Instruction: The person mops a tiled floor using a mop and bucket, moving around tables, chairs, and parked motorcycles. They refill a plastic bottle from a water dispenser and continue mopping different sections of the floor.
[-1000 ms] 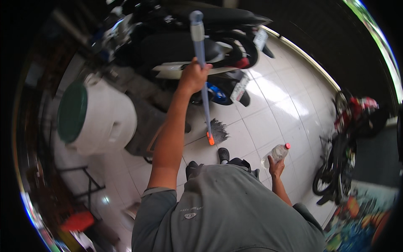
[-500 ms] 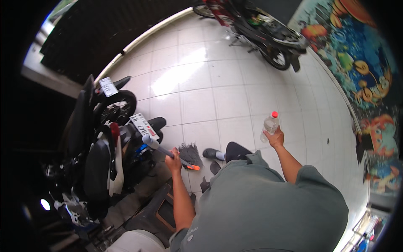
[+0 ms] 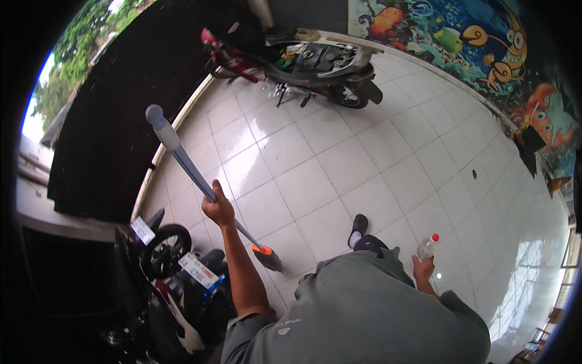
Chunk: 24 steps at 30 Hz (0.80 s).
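My left hand (image 3: 219,207) is wrapped round the blue-grey handle of a broom (image 3: 188,168). The handle's rounded top points up to the far left. Its dark grey bristle head, with an orange band, hangs low near the tiled floor; whether it touches the tiles I cannot tell. On my right side, my right hand (image 3: 423,267) grips a clear plastic bottle (image 3: 427,247) with a red cap. The bottle is held upright or nearly so, and its lower part is hidden by my fingers. One dark shoe (image 3: 359,225) shows in front of my shirt.
A red and black motorcycle (image 3: 321,67) is parked at the far side, near a painted mural wall (image 3: 448,36). More motorcycles (image 3: 182,291) stand close together at lower left. A dark gate (image 3: 115,127) runs along the left. White tiles (image 3: 315,182) cover the floor.
My view has turned left. My left hand has lifted the broom away from the parked motorcycles, its handle top now higher and farther forward. The bottle stays in my right hand, now nearer my body.
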Tool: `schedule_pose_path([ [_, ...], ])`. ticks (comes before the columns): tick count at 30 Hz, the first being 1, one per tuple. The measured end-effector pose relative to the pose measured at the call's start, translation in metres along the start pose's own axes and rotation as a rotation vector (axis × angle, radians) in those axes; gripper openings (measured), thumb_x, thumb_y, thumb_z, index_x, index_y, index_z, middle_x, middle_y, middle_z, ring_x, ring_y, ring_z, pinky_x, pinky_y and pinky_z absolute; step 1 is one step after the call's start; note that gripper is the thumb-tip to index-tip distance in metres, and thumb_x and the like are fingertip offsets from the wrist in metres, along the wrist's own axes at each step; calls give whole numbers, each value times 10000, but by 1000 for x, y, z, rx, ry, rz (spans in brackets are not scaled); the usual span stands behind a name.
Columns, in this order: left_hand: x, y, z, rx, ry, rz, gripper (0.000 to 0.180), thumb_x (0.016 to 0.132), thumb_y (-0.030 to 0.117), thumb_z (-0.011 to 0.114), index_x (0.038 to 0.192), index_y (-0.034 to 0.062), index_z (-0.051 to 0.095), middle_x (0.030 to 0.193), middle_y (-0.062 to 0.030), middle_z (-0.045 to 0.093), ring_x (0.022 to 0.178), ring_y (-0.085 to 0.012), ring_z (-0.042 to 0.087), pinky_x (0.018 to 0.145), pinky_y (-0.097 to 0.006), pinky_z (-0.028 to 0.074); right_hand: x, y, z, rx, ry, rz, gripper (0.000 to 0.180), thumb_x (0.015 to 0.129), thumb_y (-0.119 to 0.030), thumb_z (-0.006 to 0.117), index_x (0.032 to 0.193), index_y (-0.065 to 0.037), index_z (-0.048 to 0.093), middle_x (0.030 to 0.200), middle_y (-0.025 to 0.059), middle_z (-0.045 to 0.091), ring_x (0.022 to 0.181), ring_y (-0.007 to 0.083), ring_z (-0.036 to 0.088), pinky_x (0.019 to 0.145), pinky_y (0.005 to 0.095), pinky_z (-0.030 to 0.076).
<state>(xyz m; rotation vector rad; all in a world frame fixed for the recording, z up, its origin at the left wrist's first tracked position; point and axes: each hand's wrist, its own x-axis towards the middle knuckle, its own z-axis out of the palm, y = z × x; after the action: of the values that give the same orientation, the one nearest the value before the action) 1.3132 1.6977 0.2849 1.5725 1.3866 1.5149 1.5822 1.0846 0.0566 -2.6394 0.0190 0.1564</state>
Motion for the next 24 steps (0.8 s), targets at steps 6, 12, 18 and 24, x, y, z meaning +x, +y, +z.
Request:
schedule_pose_path([
  [6,48,84,198,-27,-256,-123,547,963,351,600,514,90,429,467,43,370,429,-77,328,411,-309,261,76,-6,-15,4,41,172,629,704,-328,816,1171,-10,540,1072,240,664,1018,444,619,871,498,490],
  [12,61,50,386,118,-394,-81,578,924,425,630,550,-6,536,483,-52,487,474,-147,442,485,-378,384,178,-42,-5,157,237,265,690,743,-335,798,1272,-6,503,1171,221,637,1087,416,602,926,475,472],
  [18,47,20,577,276,-632,80,449,818,457,731,782,21,632,685,-129,652,696,-303,665,659,-399,502,218,-87,3,135,291,371,684,758,-337,797,1278,8,518,1195,221,627,1107,395,600,944,449,472],
  [24,66,-1,758,258,-792,44,357,801,342,729,971,54,603,864,-196,684,877,-392,654,756,-455,496,191,-153,5,89,254,601,742,788,-298,786,1369,6,439,1251,226,600,1164,362,581,986,436,456],
])
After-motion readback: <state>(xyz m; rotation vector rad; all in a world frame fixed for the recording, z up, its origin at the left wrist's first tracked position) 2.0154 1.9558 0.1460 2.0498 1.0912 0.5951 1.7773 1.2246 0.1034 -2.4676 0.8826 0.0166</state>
